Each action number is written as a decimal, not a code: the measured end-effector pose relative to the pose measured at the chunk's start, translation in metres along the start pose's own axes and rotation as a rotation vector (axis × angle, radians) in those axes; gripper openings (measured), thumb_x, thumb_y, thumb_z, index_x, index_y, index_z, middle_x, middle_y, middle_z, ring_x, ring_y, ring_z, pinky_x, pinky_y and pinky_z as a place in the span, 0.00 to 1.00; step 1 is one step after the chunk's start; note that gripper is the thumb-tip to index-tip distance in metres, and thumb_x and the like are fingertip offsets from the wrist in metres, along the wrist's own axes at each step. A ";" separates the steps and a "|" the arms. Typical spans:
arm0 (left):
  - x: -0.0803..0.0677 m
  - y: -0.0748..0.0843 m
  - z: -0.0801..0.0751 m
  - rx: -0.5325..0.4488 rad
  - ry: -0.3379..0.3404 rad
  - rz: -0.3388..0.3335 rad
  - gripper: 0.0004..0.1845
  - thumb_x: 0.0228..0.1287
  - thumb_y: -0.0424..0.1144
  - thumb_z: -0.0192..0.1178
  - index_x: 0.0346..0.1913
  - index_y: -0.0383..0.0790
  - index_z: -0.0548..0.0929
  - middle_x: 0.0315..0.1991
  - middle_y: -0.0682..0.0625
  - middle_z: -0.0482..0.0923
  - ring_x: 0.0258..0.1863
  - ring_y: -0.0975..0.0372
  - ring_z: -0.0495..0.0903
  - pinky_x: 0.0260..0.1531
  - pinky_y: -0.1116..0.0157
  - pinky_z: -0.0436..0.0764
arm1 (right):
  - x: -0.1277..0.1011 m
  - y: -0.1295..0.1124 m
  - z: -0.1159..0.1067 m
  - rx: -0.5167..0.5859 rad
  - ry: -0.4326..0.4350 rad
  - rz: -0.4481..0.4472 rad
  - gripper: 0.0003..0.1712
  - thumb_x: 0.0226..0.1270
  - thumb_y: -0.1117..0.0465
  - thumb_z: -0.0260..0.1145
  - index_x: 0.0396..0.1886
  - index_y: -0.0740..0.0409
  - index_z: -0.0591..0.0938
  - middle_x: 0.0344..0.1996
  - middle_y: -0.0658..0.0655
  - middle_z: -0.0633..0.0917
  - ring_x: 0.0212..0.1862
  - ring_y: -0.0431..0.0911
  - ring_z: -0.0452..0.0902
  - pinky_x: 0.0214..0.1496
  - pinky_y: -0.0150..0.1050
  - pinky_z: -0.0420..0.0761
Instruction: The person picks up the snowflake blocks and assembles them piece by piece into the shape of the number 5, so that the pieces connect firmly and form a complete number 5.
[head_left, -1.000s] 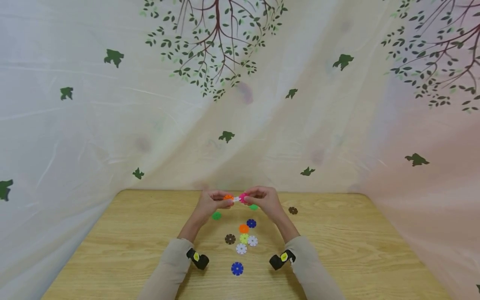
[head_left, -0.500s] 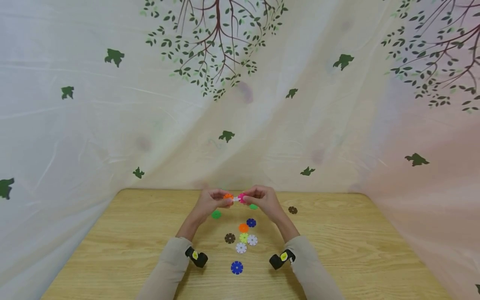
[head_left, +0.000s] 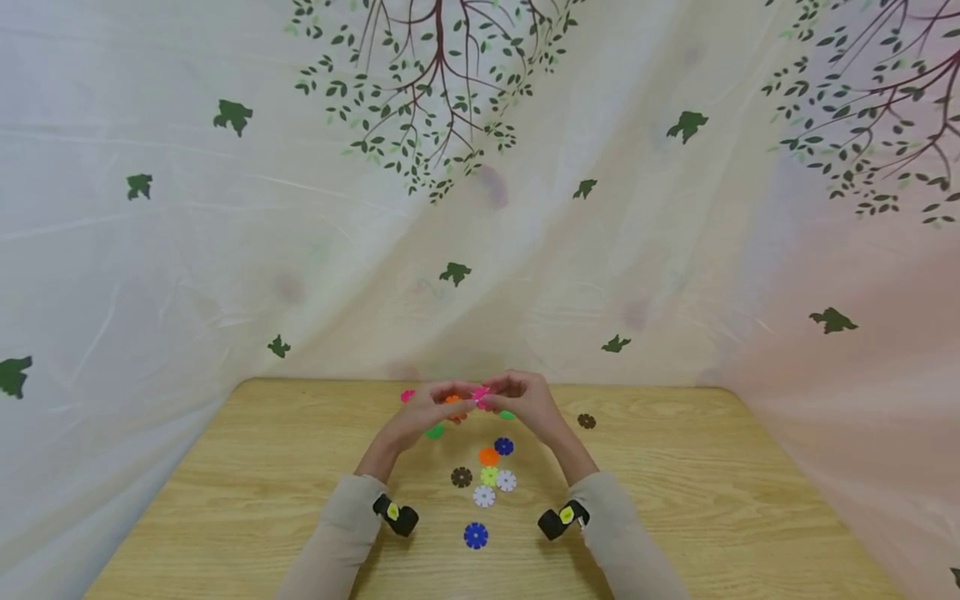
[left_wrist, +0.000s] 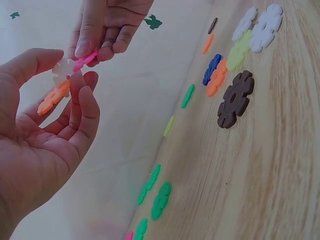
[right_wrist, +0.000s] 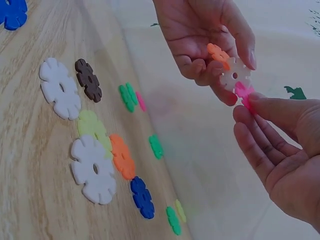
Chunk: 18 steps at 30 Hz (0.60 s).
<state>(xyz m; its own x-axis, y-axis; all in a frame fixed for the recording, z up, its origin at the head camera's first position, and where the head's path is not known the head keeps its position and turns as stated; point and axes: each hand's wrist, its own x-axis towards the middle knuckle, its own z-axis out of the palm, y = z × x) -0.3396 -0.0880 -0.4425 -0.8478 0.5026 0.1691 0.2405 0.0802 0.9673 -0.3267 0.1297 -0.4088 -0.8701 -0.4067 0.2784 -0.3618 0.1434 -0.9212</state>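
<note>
Left hand [right_wrist: 210, 35] pinches a white snowflake disc [right_wrist: 234, 75] with an orange disc [right_wrist: 218, 54] already slotted on; right hand [right_wrist: 280, 145] pinches a pink disc [right_wrist: 244, 92] at its rim, apparently not yet seated. Loose discs [head_left: 487, 477] lie on the table [head_left: 712, 500] below both hands, unused.

1. Head view is evenly lit and bright, pretty soft light, with only faint shadows under the forearms on the table [head_left: 225, 500].
2. Wide-angle lens bends the table edges and stretches the curtain [head_left: 675, 250] at the corners.
3. Both wrist views look cooler and a bit hazy; the nearest skin and the far discs go soft.
4. No harsh glare anywhere.
</note>
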 end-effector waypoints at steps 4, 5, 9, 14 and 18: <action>-0.001 0.000 -0.003 0.011 0.041 -0.038 0.18 0.63 0.47 0.60 0.53 0.43 0.80 0.47 0.47 0.80 0.44 0.44 0.75 0.45 0.51 0.78 | 0.004 0.006 -0.003 -0.049 -0.045 0.031 0.16 0.62 0.66 0.65 0.49 0.68 0.79 0.38 0.71 0.83 0.38 0.65 0.80 0.35 0.35 0.82; -0.001 0.000 -0.004 0.014 0.055 -0.051 0.18 0.63 0.48 0.60 0.53 0.43 0.80 0.47 0.47 0.80 0.44 0.45 0.75 0.45 0.52 0.78 | 0.006 0.009 -0.005 -0.064 -0.059 0.040 0.16 0.63 0.65 0.65 0.50 0.66 0.79 0.38 0.71 0.83 0.38 0.65 0.80 0.35 0.36 0.82; -0.001 0.001 -0.007 0.017 0.104 -0.085 0.18 0.65 0.47 0.59 0.53 0.42 0.79 0.44 0.45 0.79 0.43 0.47 0.75 0.44 0.57 0.79 | 0.009 0.022 -0.013 -0.135 -0.145 0.080 0.16 0.63 0.61 0.65 0.50 0.62 0.80 0.36 0.68 0.84 0.38 0.65 0.79 0.39 0.46 0.83; -0.002 0.004 -0.007 -0.054 0.124 -0.096 0.18 0.69 0.44 0.53 0.57 0.40 0.76 0.45 0.43 0.76 0.46 0.42 0.74 0.48 0.52 0.79 | 0.005 0.029 -0.020 -0.252 -0.304 0.114 0.17 0.62 0.58 0.67 0.48 0.62 0.81 0.34 0.56 0.85 0.37 0.51 0.82 0.45 0.48 0.82; -0.002 0.006 -0.006 -0.100 0.129 -0.127 0.17 0.71 0.42 0.49 0.59 0.43 0.75 0.45 0.45 0.75 0.46 0.43 0.73 0.53 0.46 0.74 | -0.002 0.032 -0.024 -0.320 -0.425 0.069 0.16 0.62 0.61 0.66 0.46 0.65 0.81 0.33 0.54 0.86 0.36 0.45 0.81 0.41 0.40 0.82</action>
<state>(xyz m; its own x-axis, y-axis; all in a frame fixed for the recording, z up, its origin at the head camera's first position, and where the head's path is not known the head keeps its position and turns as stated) -0.3395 -0.0932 -0.4364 -0.9235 0.3787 0.0607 0.0847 0.0470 0.9953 -0.3448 0.1570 -0.4318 -0.7072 -0.7066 0.0245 -0.4505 0.4236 -0.7859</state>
